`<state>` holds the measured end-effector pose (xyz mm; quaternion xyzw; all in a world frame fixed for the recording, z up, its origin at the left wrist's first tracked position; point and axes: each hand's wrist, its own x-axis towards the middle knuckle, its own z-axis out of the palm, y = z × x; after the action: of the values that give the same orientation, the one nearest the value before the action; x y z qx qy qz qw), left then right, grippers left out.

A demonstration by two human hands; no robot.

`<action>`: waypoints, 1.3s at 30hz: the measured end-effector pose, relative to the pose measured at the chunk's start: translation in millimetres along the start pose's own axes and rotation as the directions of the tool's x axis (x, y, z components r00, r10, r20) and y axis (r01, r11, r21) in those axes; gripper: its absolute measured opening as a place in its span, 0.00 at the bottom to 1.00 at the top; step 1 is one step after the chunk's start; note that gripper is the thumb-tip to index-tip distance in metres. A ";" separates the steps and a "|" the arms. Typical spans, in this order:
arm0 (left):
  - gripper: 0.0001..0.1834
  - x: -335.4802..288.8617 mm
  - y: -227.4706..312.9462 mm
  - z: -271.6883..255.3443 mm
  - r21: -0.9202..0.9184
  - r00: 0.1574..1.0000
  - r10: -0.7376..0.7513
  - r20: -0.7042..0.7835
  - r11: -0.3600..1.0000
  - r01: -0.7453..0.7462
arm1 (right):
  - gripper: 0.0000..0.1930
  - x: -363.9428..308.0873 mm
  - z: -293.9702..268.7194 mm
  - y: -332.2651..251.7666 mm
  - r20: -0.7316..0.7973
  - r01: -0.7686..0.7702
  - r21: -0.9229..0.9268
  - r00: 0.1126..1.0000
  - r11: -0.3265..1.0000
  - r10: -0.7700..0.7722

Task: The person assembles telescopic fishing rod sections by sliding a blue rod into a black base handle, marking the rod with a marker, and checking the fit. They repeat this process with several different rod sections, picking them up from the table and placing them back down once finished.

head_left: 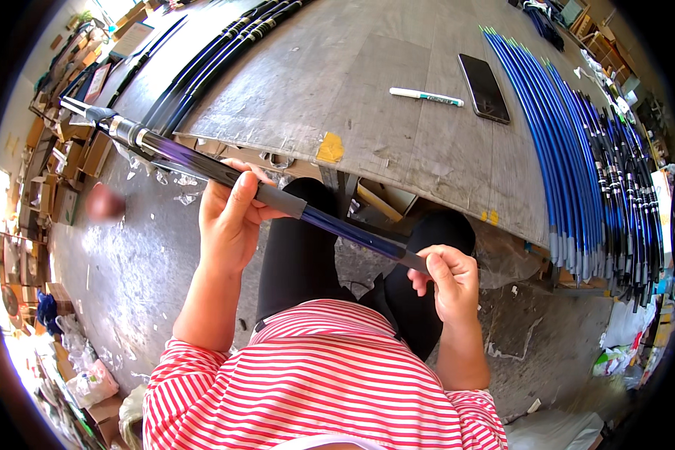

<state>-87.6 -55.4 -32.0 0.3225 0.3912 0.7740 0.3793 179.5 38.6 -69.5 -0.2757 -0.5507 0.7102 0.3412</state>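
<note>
A dark blue and black fishing rod [352, 232] slants across my lap, its far end to the upper left and its near end to the right. My left hand [234, 206] is wrapped round its thick black section, just behind a grey sleeve [281, 199]. A silver and black reel-seat fitting [127, 132] sits farther out along the rod. At the other end, my right hand [446, 281] pinches the rod's grey tip [414, 261] between thumb and fingers.
On the grey table [352, 82] lie a white marker [426, 97] and a black phone [484, 88]. Several blue rods [536, 120] are laid along its right side, beside black rod sections [630, 195]. More dark rods [217, 60] rest at its far left. Shelves with boxes [56, 165] stand left.
</note>
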 end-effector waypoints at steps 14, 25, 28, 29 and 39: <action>0.11 25.0 -0.2 28.0 0.439 0.939 -0.253 0.234 0.889 0.130 | 0.18 10.7 60.4 10.4 0.259 -0.347 0.428 0.932 0.835 0.255; 0.14 136.0 -4.8 26.9 0.899 0.979 -0.193 0.067 0.438 0.025 | 0.21 59.6 100.8 -10.6 0.267 0.353 -0.370 0.926 0.859 -0.266; 0.16 167.0 -2.8 -21.4 0.982 0.972 -0.149 0.183 -0.022 -0.188 | 0.17 79.6 60.8 -38.0 0.299 0.547 -0.754 0.778 0.363 -0.553; 0.16 172.5 2.2 -27.8 0.986 0.972 -0.180 0.154 -0.039 -0.164 | 0.16 83.3 42.7 -45.0 0.230 0.471 -0.813 0.800 0.343 -0.554; 0.17 197.4 35.2 -94.4 0.887 0.988 -0.156 0.021 -0.453 -0.090 | 0.10 110.2 -26.3 -43.8 -0.122 0.116 -0.868 0.893 0.483 -0.433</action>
<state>-274.1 61.9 -8.0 0.5336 0.8447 0.0322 -0.0258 139.8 148.2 -35.1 -0.4250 -0.7962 0.2343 0.3615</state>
